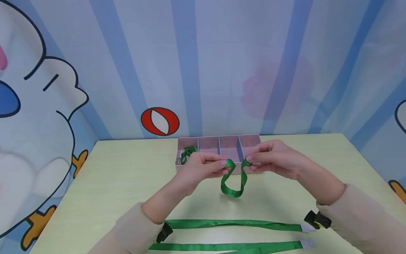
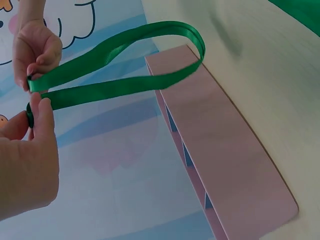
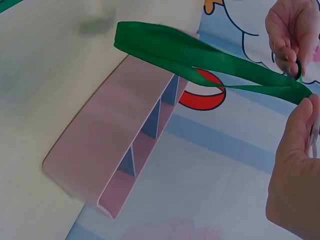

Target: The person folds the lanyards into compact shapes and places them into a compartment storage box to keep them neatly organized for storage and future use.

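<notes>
Ribbon loop (image 1: 234,180) bright green. Flat ribbons (image 1: 233,223) at table near edge green, white ends, black clips. Divided box (image 1: 219,146) pale pink. Table (image 1: 120,176) pale yellow-green. Backdrop (image 1: 222,63) blue-white striped, cartoon print.

no readable text, labels, brands or numbers on anything

Head looks down; wrist views close, sharing pink tray (image 2: 225,150)

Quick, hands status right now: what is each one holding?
Left hand: grip pinches one end of the green ribbon loop.
Right hand: grip pinches the loop's other end.
</notes>
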### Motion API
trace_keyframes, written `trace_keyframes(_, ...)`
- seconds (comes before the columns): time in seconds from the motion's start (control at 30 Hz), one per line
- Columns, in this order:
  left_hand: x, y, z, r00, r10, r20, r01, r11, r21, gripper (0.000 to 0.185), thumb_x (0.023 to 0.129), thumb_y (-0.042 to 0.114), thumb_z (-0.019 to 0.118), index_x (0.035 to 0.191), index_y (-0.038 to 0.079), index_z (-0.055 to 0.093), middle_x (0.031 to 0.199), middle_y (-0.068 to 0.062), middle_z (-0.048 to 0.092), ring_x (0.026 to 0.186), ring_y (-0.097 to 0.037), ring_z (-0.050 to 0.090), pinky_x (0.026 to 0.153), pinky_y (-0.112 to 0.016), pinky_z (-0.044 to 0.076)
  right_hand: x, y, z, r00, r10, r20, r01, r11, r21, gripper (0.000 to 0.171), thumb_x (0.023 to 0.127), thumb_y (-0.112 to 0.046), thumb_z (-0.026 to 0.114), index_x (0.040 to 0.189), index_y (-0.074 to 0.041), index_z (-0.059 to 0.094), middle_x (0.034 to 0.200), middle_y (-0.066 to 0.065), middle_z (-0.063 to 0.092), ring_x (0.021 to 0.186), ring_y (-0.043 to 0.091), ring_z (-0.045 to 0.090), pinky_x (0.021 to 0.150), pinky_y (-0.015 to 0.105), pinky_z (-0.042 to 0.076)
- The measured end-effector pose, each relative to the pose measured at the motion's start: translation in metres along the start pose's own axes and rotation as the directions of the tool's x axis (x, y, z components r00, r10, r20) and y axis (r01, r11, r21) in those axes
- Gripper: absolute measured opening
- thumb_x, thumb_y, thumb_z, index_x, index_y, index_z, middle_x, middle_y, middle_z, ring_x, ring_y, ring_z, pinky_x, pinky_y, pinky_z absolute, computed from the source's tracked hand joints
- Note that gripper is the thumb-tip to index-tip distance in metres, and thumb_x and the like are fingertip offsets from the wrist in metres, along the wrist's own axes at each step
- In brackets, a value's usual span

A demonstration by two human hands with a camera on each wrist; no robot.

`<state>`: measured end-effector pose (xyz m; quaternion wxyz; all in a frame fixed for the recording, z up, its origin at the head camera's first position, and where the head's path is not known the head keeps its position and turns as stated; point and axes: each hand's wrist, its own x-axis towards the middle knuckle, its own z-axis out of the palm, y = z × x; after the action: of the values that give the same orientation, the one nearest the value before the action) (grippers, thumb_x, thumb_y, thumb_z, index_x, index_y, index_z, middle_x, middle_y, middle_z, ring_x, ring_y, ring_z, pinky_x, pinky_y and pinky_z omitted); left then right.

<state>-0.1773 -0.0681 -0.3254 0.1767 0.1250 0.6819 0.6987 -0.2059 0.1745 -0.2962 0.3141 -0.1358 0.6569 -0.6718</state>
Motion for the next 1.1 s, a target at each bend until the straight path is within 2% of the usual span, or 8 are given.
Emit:
trace_keyframes(0.23, 0.003, -0.001, 0.007, 1.0, 0.019, 0.022, -0.019, 1.0, 0.002, 0.026, 0.091, 0.008, 0.059, 0.111, -0.008, 0.063, 0.098, -0.017, 0.069, 0.094, -0.026, 0.066, 0.084, -0.038, 0.051, 0.008, 0.0, 0.008, 1.0, 0.003, 0.008, -0.003, 0.999, -0.044, 0.015, 0.088, -0.004, 0.061, 0.085, -0.013, 0.073, 0.081, 0.002, 0.067, 0.071, 0.011, 0.064, 0.079, 0.032, 0.054)
trace_keyframes(0.33, 0.004, -0.001, 0.01, 1.0, 0.01, 0.029, -0.01, 1.0, -0.001, 0.026, 0.092, 0.008, 0.058, 0.111, -0.008, 0.063, 0.098, -0.017, 0.069, 0.092, -0.023, 0.067, 0.083, -0.037, 0.052, 0.009, -0.001, 0.01, 1.0, -0.002, -0.002, 0.002, 0.998, -0.062, 0.015, 0.088, -0.003, 0.061, 0.086, -0.012, 0.073, 0.081, 0.003, 0.067, 0.071, 0.012, 0.064, 0.079, 0.033, 0.054)
trace_keyframes(0.47, 0.005, -0.002, 0.014, 0.999, -0.009, 0.034, 0.009, 1.0, 0.002, 0.025, 0.092, 0.007, 0.058, 0.111, -0.008, 0.063, 0.097, -0.017, 0.069, 0.089, -0.019, 0.068, 0.083, -0.038, 0.052, 0.01, -0.002, 0.015, 0.998, 0.001, -0.067, -0.01, 0.992, -0.129, 0.008, 0.085, -0.005, 0.065, 0.09, -0.005, 0.071, 0.082, 0.006, 0.068, 0.072, 0.016, 0.066, 0.077, 0.035, 0.055)
trace_keyframes(0.63, 0.005, -0.002, 0.018, 0.999, -0.023, 0.031, 0.023, 1.0, 0.015, 0.024, 0.091, 0.007, 0.059, 0.11, -0.008, 0.064, 0.096, -0.017, 0.069, 0.088, -0.02, 0.068, 0.082, -0.036, 0.052, 0.009, -0.002, 0.023, 0.988, 0.001, -0.153, -0.039, 0.968, -0.247, 0.021, 0.082, -0.01, 0.07, 0.098, 0.005, 0.067, 0.082, 0.008, 0.067, 0.073, 0.019, 0.067, 0.076, 0.036, 0.055)
trace_keyframes(0.77, 0.005, -0.003, 0.02, 0.999, -0.029, 0.018, 0.029, 0.999, 0.016, 0.025, 0.089, 0.006, 0.061, 0.11, -0.008, 0.064, 0.098, -0.017, 0.069, 0.09, -0.02, 0.067, 0.082, -0.034, 0.053, 0.01, -0.002, 0.026, 0.984, -0.01, -0.18, -0.043, 0.956, -0.29, 0.025, 0.082, -0.011, 0.071, 0.099, 0.006, 0.067, 0.085, 0.01, 0.067, 0.075, 0.02, 0.067, 0.076, 0.037, 0.055)
trace_keyframes(0.93, 0.007, -0.006, 0.02, 0.999, -0.038, -0.004, 0.038, 0.999, 0.033, 0.026, 0.088, 0.006, 0.064, 0.111, -0.006, 0.064, 0.102, -0.016, 0.068, 0.092, -0.02, 0.066, 0.083, -0.034, 0.052, 0.01, -0.002, 0.027, 0.988, -0.025, -0.151, -0.025, 0.946, -0.324, 0.032, 0.091, -0.021, 0.062, 0.106, 0.007, 0.066, 0.1, 0.012, 0.063, 0.083, 0.023, 0.067, 0.079, 0.036, 0.054)
trace_keyframes(1.1, 0.008, -0.01, 0.021, 0.999, -0.039, -0.032, 0.041, 0.998, 0.051, 0.029, 0.085, 0.006, 0.067, 0.111, -0.005, 0.064, 0.101, -0.015, 0.069, 0.092, -0.019, 0.066, 0.085, -0.034, 0.052, 0.011, -0.005, 0.026, 0.997, -0.021, -0.075, -0.005, 0.947, -0.321, 0.048, 0.099, -0.031, 0.045, 0.122, 0.01, 0.054, 0.101, 0.013, 0.063, 0.084, 0.021, 0.067, 0.08, 0.035, 0.054)
